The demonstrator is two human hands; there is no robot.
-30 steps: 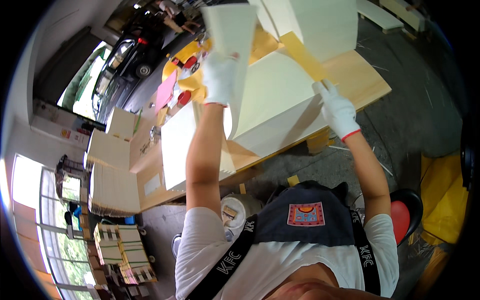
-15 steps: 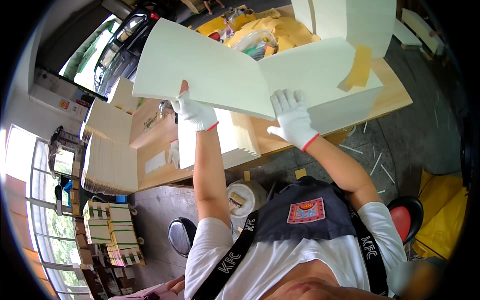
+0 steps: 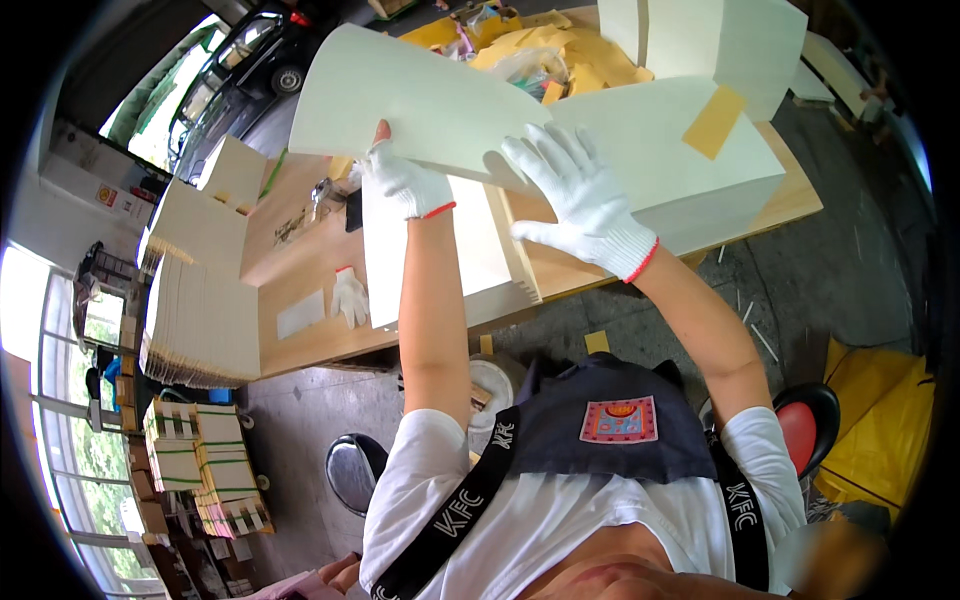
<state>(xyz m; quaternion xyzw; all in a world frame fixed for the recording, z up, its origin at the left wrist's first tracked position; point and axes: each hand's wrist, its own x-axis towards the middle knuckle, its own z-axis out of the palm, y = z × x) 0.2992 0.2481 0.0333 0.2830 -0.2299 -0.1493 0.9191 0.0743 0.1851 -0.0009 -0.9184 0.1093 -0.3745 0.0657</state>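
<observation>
A large white sheet (image 3: 410, 90) slants up in front of me, its surface bowed. My left hand (image 3: 410, 187), in a white glove with a bare thumb, grips its near edge, thumb on top. My gloved right hand (image 3: 580, 210) has its fingers spread beside the sheet's right end; whether the fingertips touch it I cannot tell. Beyond that hand lies a tall white stack (image 3: 700, 205) with a yellow paper piece (image 3: 714, 122) on top. Below my left hand, another stack of white sheets (image 3: 480, 245) rests on the wooden table (image 3: 530, 235).
Fanned white stacks (image 3: 205, 290) stand on the table's left part, near a loose white glove (image 3: 350, 297). Yellow paper scraps (image 3: 560, 55) heap up at the far side. Stools, including a black one (image 3: 355, 472), and strapped bundles (image 3: 205, 450) stand on the floor.
My right hand has gone from lying flat at the sheet's near corner to spread fingers beside its right end. My left hand and the sheet have risen slightly. The whole view has shifted.
</observation>
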